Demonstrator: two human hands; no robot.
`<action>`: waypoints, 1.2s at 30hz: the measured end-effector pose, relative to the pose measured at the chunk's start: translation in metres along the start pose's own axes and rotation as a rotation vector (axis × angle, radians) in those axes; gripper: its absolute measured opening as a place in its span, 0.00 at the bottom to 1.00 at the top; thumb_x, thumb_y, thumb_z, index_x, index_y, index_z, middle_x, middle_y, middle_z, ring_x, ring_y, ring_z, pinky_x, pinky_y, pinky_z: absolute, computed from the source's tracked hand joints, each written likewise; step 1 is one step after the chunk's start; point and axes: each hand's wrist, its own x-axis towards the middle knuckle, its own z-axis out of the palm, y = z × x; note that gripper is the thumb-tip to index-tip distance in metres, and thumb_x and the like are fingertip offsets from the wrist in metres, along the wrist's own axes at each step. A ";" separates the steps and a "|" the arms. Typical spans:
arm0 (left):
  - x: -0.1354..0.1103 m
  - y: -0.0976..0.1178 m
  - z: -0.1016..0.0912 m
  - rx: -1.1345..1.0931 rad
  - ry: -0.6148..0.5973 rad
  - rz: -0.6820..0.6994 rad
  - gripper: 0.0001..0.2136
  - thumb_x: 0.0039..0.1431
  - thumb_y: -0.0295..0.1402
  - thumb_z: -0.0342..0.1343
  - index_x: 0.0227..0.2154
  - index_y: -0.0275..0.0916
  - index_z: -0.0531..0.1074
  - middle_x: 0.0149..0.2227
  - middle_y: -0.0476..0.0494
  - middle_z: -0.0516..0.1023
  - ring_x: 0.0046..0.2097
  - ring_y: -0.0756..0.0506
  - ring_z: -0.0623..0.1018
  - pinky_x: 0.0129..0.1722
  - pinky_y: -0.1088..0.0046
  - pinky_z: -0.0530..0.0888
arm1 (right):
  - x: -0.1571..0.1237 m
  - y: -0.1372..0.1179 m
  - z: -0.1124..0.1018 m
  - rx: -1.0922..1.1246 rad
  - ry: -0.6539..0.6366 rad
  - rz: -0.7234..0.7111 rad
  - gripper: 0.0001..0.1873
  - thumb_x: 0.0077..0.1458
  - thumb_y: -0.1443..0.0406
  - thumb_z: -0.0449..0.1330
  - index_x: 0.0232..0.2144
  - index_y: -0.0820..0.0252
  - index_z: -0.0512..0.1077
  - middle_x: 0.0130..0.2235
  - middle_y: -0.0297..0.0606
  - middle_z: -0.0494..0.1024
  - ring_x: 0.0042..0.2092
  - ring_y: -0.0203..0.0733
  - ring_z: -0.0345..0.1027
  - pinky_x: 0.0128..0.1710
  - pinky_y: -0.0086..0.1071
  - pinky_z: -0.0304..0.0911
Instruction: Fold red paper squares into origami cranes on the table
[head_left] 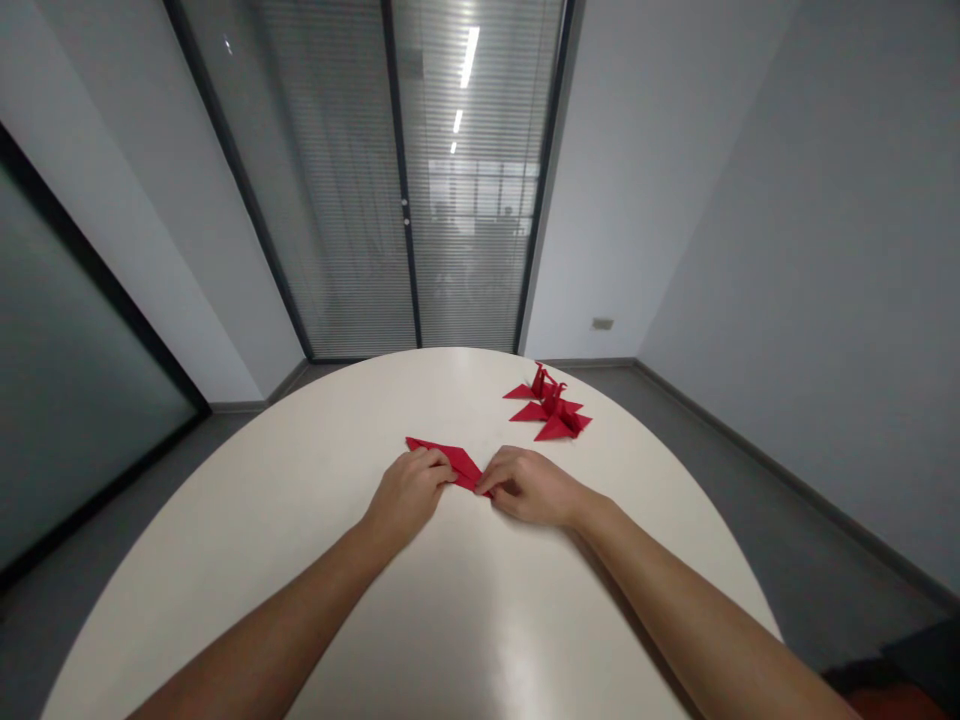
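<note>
A pale, smooth desk (262, 530) with a rounded far edge is seen, its near edge cut off from view. Near its middle, a piece of folded red paper (463, 463) is laid flat and slantwise, its left end pointed toward the far edge. Close to the curved far-right edge, three red paper cranes (553, 405) are set in a tight row, wings spread.

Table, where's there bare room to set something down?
Bare table lies between the left hand and left edge; between the forearms; and right of the right hand, nearer than the cranes. It's crowded mid-table, where both hands hold the paper, and where the cranes cluster.
</note>
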 end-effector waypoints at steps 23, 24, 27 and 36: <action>-0.002 -0.002 0.002 -0.277 -0.030 0.102 0.11 0.62 0.28 0.56 0.47 0.45 0.76 0.50 0.46 0.80 0.54 0.42 0.76 0.59 0.58 0.69 | -0.001 0.006 0.005 0.018 0.041 -0.105 0.18 0.53 0.76 0.59 0.42 0.56 0.80 0.44 0.40 0.83 0.52 0.45 0.73 0.56 0.41 0.65; -0.002 -0.002 0.002 -0.278 -0.021 0.095 0.10 0.62 0.29 0.56 0.45 0.44 0.76 0.50 0.46 0.81 0.53 0.42 0.75 0.56 0.59 0.71 | -0.001 0.006 0.004 0.021 0.035 -0.098 0.17 0.53 0.75 0.59 0.42 0.57 0.80 0.44 0.40 0.82 0.51 0.45 0.74 0.55 0.40 0.66; -0.002 0.000 -0.001 -0.247 -0.010 0.102 0.08 0.63 0.28 0.55 0.41 0.44 0.77 0.49 0.47 0.81 0.50 0.42 0.76 0.51 0.61 0.72 | 0.000 0.004 0.003 0.019 0.026 -0.085 0.15 0.56 0.74 0.59 0.42 0.58 0.80 0.44 0.42 0.82 0.48 0.44 0.75 0.52 0.38 0.67; -0.001 0.014 -0.012 -0.104 -0.016 0.139 0.07 0.63 0.33 0.56 0.41 0.41 0.76 0.43 0.43 0.82 0.45 0.40 0.76 0.45 0.60 0.71 | 0.001 0.002 0.003 -0.007 0.043 -0.060 0.08 0.63 0.67 0.59 0.40 0.58 0.79 0.41 0.41 0.82 0.44 0.43 0.74 0.47 0.35 0.67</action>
